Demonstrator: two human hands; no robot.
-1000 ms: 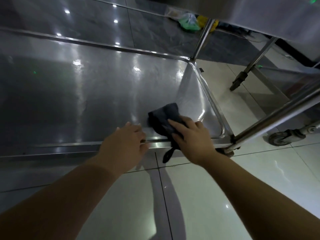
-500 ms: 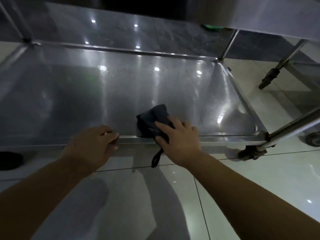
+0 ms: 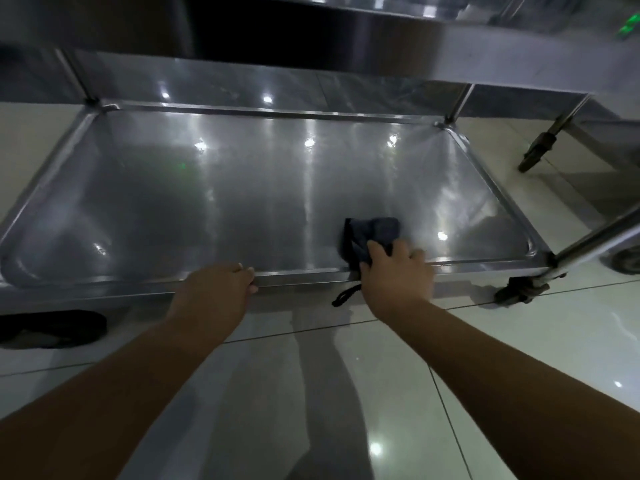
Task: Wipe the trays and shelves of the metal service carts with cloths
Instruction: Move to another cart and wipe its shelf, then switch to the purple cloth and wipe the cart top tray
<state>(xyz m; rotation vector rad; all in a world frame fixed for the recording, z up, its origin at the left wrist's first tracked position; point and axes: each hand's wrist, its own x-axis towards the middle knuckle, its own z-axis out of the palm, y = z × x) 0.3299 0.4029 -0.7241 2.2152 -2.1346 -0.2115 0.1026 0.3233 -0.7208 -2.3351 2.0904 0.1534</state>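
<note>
One shiny steel shelf point(image 3: 242, 202), dark cloth point(image 3: 372, 233) nr front rim, tile floor point(image 3: 519, 341)

The floor point(image 3: 519, 341) is laid with large, glossy, pale tiles, parted by thin dark grout lines point(image 3: 446, 420). Small bright spots of reflected light point(image 3: 375, 447) shine on the tiles, and soft grey shadows point(image 3: 311, 375) lie across the near ones. At the far side runs a darker grey, marbled surface point(image 3: 242, 84), also glossy and dotted with light; whether it is wall or floor cannot be told. A flat black object point(image 3: 52, 327) lies on the floor at the left. A small green glow point(image 3: 628, 27) shows at the top right. The room is dim.
</note>
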